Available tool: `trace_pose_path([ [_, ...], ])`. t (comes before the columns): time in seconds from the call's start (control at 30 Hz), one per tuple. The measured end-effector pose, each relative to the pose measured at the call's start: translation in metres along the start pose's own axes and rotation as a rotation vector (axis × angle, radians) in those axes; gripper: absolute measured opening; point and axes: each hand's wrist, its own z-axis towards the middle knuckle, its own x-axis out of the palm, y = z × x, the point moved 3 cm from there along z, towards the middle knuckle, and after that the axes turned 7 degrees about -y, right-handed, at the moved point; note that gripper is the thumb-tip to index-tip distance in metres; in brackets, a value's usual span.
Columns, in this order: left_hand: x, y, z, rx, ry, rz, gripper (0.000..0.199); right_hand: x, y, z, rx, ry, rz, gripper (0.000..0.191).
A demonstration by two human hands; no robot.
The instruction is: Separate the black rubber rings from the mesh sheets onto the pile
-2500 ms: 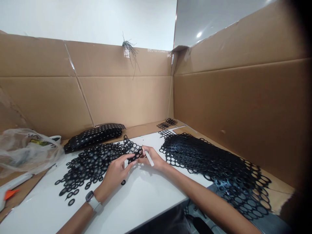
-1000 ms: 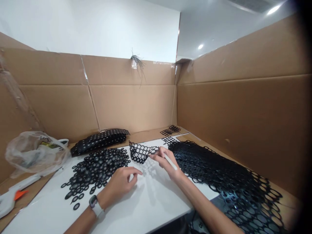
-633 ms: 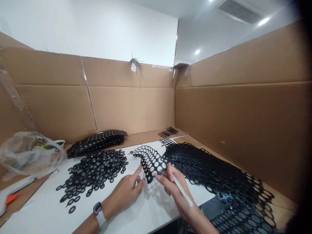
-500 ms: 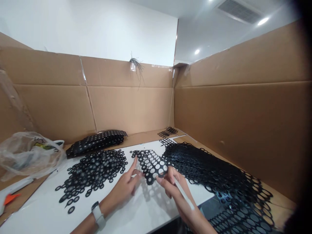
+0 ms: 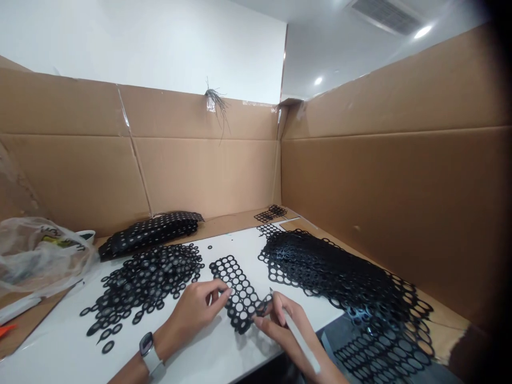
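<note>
A black sheet with rows of round holes [image 5: 241, 292] lies at a slant on the white board between my hands. My left hand [image 5: 200, 304], a watch on its wrist, is closed in a pinch at the sheet's left edge. My right hand [image 5: 286, 322] grips a white pen-like tool [image 5: 301, 344], its thin tip pointing up and away. The thumb and fingers of that hand also touch the sheet's near right corner, where a strip of it lifts. Left of the sheet is a heap of small black rings [image 5: 154, 277].
Stacked black ring-holed sheets [image 5: 324, 266] spread along the right. Behind the rings lies a dark dotted bundle [image 5: 152, 232]. A clear plastic bag [image 5: 40, 261] and a white-handled tool [image 5: 20, 308] are at the left. Cardboard walls [image 5: 208, 176] enclose the table.
The sheet, tilted up before, now lies flatter and nearer me. My left hand's pointing index finger has bent into a pinch. My right hand has moved slightly nearer, and the view has shifted.
</note>
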Motion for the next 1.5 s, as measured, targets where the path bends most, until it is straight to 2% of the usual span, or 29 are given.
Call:
trace_pose_path([
  [0.17, 0.007, -0.025, -0.010, 0.148, 0.165, 0.017, 0.025, 0.005, -0.019, 0.005, -0.012, -0.023, -0.009, 0.055],
  [0.33, 0.010, -0.030, -0.011, 0.210, 0.216, -0.001, 0.019, 0.007, -0.019, 0.002, -0.022, -0.051, -0.058, 0.055],
  [0.5, 0.010, -0.029, -0.013, 0.283, 0.202, -0.037, 0.018, 0.007, -0.021, 0.002, -0.050, -0.069, 0.007, 0.056],
  [0.67, 0.012, -0.028, -0.015, 0.337, 0.152, -0.036, 0.013, 0.008, -0.021, 0.001, -0.047, 0.024, 0.118, 0.052],
  [0.77, 0.013, -0.027, -0.015, 0.364, 0.118, -0.032, 0.013, 0.009, -0.016, -0.001, -0.066, 0.068, 0.096, 0.047],
  [0.97, 0.013, -0.028, -0.016, 0.408, 0.085, -0.027, 0.014, 0.011, -0.011, -0.003, -0.028, 0.070, 0.094, 0.045],
  [1.17, 0.013, -0.032, -0.015, 0.416, 0.089, -0.039, 0.015, 0.011, -0.011, -0.005, -0.023, 0.064, 0.088, 0.048],
  [1.4, 0.015, -0.026, -0.012, 0.379, 0.053, -0.075, 0.021, 0.012, -0.015, -0.004, -0.048, 0.055, 0.070, 0.052],
  [1.5, 0.017, -0.025, -0.014, 0.387, 0.041, -0.087, 0.017, 0.012, -0.018, -0.003, -0.050, 0.047, 0.072, 0.052],
])
